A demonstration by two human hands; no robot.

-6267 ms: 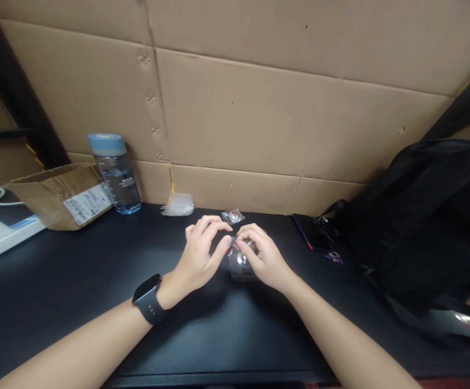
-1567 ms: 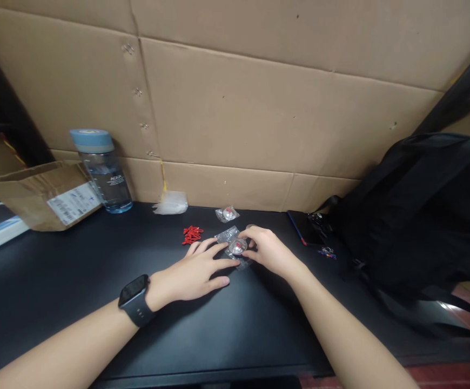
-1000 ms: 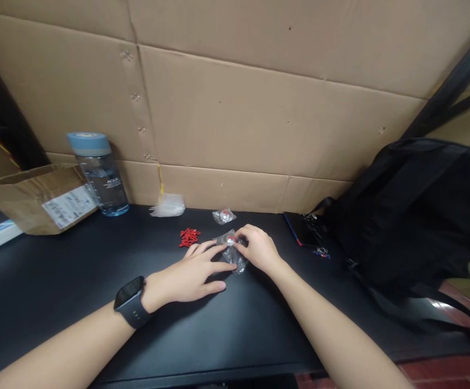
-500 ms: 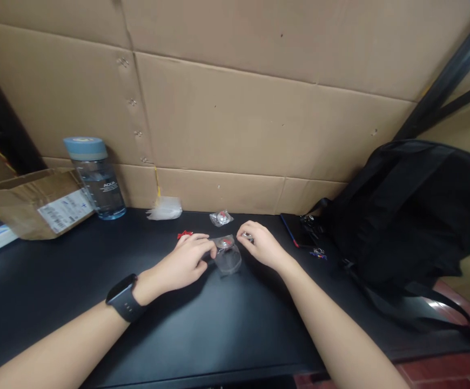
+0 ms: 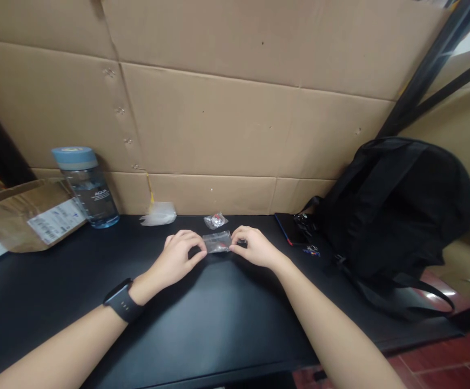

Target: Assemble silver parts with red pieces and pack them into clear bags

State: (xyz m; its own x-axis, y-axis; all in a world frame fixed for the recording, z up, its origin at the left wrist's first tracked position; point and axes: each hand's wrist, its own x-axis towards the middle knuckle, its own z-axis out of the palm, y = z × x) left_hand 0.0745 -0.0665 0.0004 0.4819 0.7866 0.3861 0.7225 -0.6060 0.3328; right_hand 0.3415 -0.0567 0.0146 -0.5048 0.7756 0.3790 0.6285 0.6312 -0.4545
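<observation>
Cardboard sheeting is seen lining the wall behind a black surface point(image 5: 219, 324). At far left a torn brown parcel point(image 5: 28, 219) is lying, with a blue-capped water bottle point(image 5: 85, 186) stood upright just beside it. A crumpled white plastic bag point(image 5: 159, 214) is set against the wall foot.

Left hand point(image 5: 176, 259), smartwatch point(image 5: 122, 300) on the wrist: grip is pinched on the left edge of a small clear plastic bag point(image 5: 217, 242). Bag is held between both hands just above or on the surface; which cannot be told. Something red and metallic is visible inside it; detail too small. Right hand point(image 5: 255, 248): grip is pinched on the bag's right edge. A second small bag point(image 5: 215, 220) is lying just behind, untouched.

Step judged: bag being stretched flat or pulled open at its mouth. Opening it would call for opposing pulls with contents kept from spilling.

Far right, a phone point(image 5: 289, 232) and a black backpack point(image 5: 393, 210) are parked.
</observation>
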